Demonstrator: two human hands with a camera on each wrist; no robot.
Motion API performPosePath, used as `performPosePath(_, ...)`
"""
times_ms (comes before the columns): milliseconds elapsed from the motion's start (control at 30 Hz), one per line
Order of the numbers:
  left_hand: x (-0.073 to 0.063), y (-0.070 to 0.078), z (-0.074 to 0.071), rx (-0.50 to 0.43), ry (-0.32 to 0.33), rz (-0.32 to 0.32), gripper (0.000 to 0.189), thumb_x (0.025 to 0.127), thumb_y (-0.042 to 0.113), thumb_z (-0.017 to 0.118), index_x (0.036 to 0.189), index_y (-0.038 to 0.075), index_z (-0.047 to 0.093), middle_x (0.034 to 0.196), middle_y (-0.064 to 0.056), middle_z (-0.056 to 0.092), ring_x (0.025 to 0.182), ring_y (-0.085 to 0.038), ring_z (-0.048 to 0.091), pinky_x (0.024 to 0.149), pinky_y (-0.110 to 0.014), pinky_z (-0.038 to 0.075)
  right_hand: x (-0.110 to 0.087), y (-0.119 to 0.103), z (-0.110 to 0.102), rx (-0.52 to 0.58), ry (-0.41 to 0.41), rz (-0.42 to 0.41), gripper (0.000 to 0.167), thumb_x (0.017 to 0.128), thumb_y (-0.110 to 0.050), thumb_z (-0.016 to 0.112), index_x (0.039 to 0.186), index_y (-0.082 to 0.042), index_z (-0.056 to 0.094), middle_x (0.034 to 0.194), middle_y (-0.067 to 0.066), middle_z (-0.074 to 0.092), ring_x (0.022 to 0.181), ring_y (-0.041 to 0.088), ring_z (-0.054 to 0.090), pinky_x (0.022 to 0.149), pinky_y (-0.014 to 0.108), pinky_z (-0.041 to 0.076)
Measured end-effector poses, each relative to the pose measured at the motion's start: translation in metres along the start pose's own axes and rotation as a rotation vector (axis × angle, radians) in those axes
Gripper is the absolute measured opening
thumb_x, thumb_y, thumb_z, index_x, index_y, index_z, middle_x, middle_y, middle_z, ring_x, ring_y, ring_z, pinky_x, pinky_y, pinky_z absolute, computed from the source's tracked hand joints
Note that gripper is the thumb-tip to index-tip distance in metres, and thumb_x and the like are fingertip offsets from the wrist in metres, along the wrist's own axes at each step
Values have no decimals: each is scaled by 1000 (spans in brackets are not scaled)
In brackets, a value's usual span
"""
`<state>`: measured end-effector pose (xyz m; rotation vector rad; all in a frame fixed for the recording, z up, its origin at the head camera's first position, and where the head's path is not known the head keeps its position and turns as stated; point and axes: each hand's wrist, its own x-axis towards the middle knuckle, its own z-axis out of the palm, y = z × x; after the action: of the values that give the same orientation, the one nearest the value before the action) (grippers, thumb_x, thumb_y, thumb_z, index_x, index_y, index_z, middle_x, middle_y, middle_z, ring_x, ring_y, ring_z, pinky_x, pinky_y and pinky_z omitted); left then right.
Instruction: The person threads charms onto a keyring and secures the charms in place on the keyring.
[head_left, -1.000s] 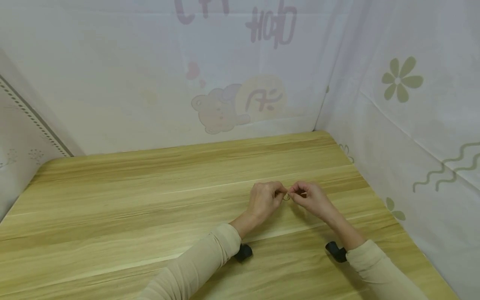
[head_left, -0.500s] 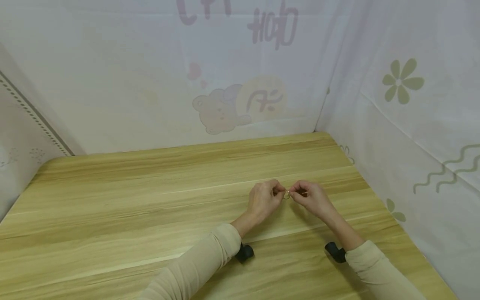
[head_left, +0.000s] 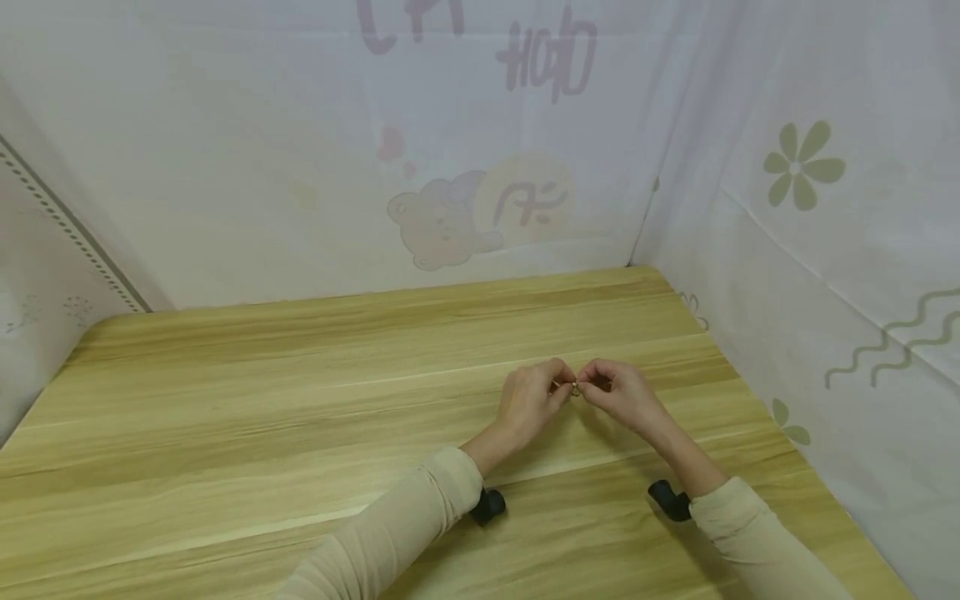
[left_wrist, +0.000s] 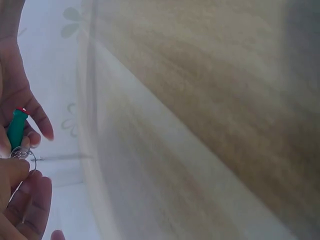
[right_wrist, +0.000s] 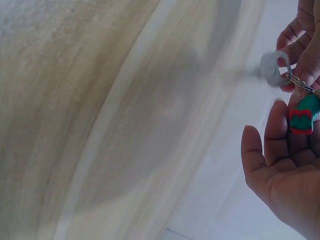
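Silvery metal forms a thin ring point(left_wrist: 35, 157) the left hand point(head_left: 528, 400) pinches; the right hand point(head_left: 627, 400) grips a green charm point(left_wrist: 17, 129).

Surface point(head_left: 225, 417): yellow-brown wood grain in long streaks, far corners rounded. Far wall point(head_left: 262, 167): pale cloth, lightly creased; faint bear print point(head_left: 438, 229) low down, purplish lettering point(head_left: 551, 58) above. Right wall point(head_left: 757, 283): pale creased cloth, olive flower print point(head_left: 826, 171), wavy lines point(head_left: 885, 333) nearer. Left wall point(head_left: 37, 258): pale, bordered by dark dotted stripe point(head_left: 75, 225). Light soft, dim; slight sheen on wood.
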<state>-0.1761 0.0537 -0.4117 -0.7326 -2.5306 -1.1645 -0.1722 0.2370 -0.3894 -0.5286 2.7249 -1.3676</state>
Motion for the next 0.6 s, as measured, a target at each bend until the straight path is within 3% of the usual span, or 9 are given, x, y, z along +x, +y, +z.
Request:
performPosePath(133, 1, -1, -2, 12, -14, -9, 6, 91, 5, 81, 89, 7, 77, 84, -2, 76, 70, -10, 68, 60, -12, 45, 0, 0, 0, -3, -4, 10, 5, 99, 3, 64, 97, 5, 68, 93, 8, 71, 86, 19, 64, 77, 25, 54)
performPosePath(367, 1, -3, -4, -201, -37, -150, 4, 93, 1, 78, 89, 1, 77, 81, -7, 76, 64, -7, 65, 57, -14, 47, -2, 4, 0, -14, 8, -13, 5, 100, 2, 66, 96, 5, 69, 93, 8, 71, 87, 17, 65, 77, 24, 54)
performPosePath(500, 2, -2, -4, -261, -22, -207, 4, 92, -1, 78, 89, 1, 78, 81, -8, 77, 62, -5, 64, 54, -14, 47, -2, 5, 0, -24, 18, -21, 4, 98, 4, 67, 95, 4, 70, 92, 8, 71, 88, 17, 67, 78, 25, 55)
performPosePath(600, 1, -2, -4, -257, -24, -199, 3, 93, 0, 77, 90, 1, 77, 82, -7, 77, 64, -8, 67, 56, -15, 48, -2, 4, -1, -32, 18, -27, 4, 97, 5, 68, 95, 2, 70, 93, 7, 72, 88, 18, 67, 79, 27, 56)
